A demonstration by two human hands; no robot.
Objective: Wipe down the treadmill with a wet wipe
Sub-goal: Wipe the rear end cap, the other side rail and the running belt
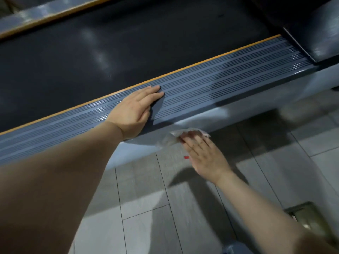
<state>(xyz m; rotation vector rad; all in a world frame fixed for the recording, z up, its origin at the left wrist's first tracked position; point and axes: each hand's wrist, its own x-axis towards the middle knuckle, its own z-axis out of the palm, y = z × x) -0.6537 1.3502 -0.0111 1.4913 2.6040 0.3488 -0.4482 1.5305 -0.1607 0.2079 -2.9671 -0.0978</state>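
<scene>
The treadmill fills the upper half: a black belt [128,52], and a ribbed grey side rail [220,83] with an orange strip along its inner edge. My left hand [135,109] lies flat on the rail, fingers straight. Below the rail runs the light grey side panel [238,114]. My right hand [203,153] presses a crumpled white wet wipe [170,139] against that panel with straight fingers. The fingertips are partly hidden in the wipe.
Grey floor tiles [183,208] spread below the treadmill. A small red mark [186,157] shows on the floor beside my right hand. A metal floor box [308,217] sits at the lower right. A far side rail [55,10] runs across the top left.
</scene>
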